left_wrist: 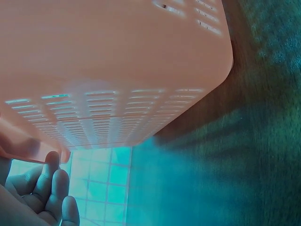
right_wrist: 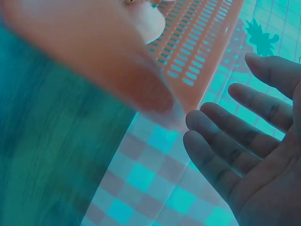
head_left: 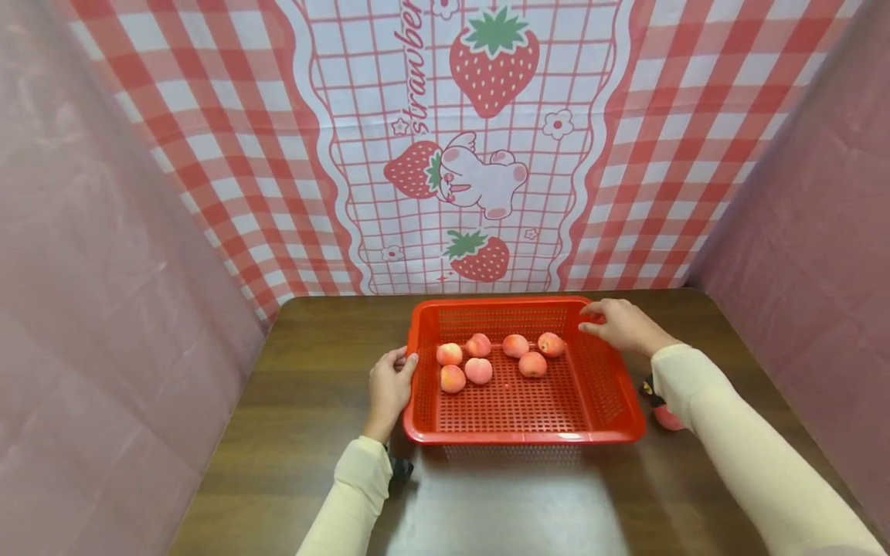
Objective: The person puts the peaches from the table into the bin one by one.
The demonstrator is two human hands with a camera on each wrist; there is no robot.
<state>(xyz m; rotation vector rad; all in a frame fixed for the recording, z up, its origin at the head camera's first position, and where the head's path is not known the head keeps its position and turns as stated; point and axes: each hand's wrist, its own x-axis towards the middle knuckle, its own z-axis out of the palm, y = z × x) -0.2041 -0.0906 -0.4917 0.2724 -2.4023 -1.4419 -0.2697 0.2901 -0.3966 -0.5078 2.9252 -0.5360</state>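
A red plastic basket (head_left: 528,437) with slotted walls and floor holds several peaches (head_left: 478,371) in two loose groups. My left hand (head_left: 389,388) grips its left rim, thumb over the top and fingers on the outer side; in the left wrist view the fingers (left_wrist: 59,183) curl up beneath the rim. Over the basket's right rim hovers my right hand (head_left: 621,323), fingers parted and holding nothing. The right wrist view shows those fingers (right_wrist: 225,155) loosely extended beside the basket's corner, with no contact visible.
One more peach (head_left: 669,418) lies on the brown wooden table (head_left: 306,432), right of the basket and partly behind my right sleeve. A strawberry-printed checked cloth (head_left: 480,154) hangs behind the table, and pink cloth (head_left: 104,293) hangs at both sides.
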